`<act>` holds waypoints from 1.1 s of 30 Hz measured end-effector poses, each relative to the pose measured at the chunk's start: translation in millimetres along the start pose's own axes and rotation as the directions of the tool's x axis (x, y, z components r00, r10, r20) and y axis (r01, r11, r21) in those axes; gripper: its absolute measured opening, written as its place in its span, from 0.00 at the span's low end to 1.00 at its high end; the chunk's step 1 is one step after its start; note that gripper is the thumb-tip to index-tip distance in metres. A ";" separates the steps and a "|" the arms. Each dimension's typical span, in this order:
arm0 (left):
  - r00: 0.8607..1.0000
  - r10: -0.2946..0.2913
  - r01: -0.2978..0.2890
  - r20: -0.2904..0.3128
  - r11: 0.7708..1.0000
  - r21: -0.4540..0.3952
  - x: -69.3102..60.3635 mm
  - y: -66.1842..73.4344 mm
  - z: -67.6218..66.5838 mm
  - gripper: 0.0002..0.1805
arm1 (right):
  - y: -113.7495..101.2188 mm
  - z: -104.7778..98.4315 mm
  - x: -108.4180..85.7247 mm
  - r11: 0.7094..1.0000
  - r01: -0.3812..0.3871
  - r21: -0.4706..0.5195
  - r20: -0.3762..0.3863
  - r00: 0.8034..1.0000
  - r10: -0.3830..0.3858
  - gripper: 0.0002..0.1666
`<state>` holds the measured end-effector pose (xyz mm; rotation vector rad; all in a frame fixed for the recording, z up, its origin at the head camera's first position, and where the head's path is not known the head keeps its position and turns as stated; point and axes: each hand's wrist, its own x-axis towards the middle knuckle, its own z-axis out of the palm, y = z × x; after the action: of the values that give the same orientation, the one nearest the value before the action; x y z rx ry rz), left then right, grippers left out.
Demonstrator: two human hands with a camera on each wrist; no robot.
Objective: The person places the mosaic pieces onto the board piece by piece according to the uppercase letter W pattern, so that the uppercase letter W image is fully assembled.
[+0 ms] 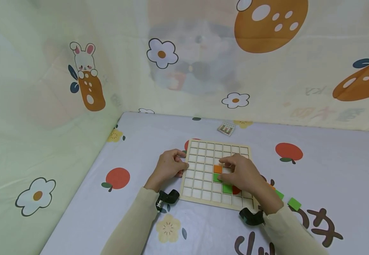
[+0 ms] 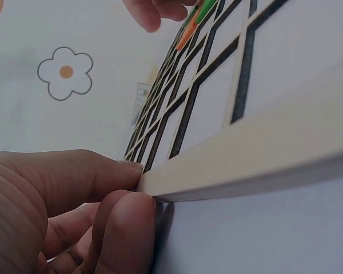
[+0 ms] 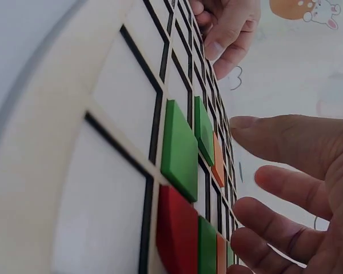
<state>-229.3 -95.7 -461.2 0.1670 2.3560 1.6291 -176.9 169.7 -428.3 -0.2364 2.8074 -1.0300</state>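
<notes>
A pale wooden grid board (image 1: 216, 204) lies on the cloth. My left hand (image 1: 168, 166) pinches its left rim between thumb and finger, seen close in the left wrist view. Over the board's right half, my right hand (image 1: 243, 173) has its thumb and fingers apart, with nothing between them in the right wrist view. An orange tile (image 1: 217, 169) and a green tile (image 1: 216, 177) sit in cells near the right thumb. Nearer me are another green tile (image 1: 227, 188) and a red tile (image 3: 177, 228). Further green and orange tiles (image 3: 221, 254) are partly hidden by the right hand.
Right of the board lie loose tiles: one green tile (image 1: 294, 204) apart, another green tile (image 1: 279, 194) and an orange one partly behind the right wrist. A small grid-patterned card (image 1: 226, 129) lies beyond the board. Printed cloth walls (image 1: 190, 102) stand behind and left.
</notes>
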 end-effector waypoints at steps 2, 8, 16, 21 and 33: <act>1.000 0.001 -0.001 0.000 1.000 0.000 0.3 -0.6 0.1 0.16 | 0.5 -1.3 -3.6 1.000 0.002 0.011 -0.018 1.000 -0.002 0.31; 1.000 -0.004 0.004 -0.003 1.000 -0.003 0.8 -0.7 0.6 0.16 | 2.8 -9.2 -16.8 1.000 0.020 0.004 -0.071 0.997 -0.020 0.38; 1.000 -0.027 0.027 -0.016 1.000 0.000 1.9 -2.8 1.9 0.16 | 21.9 -21.5 -34.2 0.999 0.038 -0.013 -0.122 0.992 -0.039 0.45; 0.999 -0.032 0.032 -0.015 0.999 0.003 2.5 -3.0 1.9 0.16 | 39.0 -27.8 -49.2 0.997 0.016 -0.079 -0.123 0.992 -0.025 0.49; 1.000 -0.026 0.026 -0.014 0.999 0.020 -0.2 -0.6 1.7 0.16 | 70.7 -38.5 -73.9 0.986 -0.021 -0.167 -0.117 0.993 0.002 0.48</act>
<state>-228.6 -94.5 -462.3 0.1290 2.3762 1.5998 -118.8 261.5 -439.5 -0.1839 3.0002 -0.8301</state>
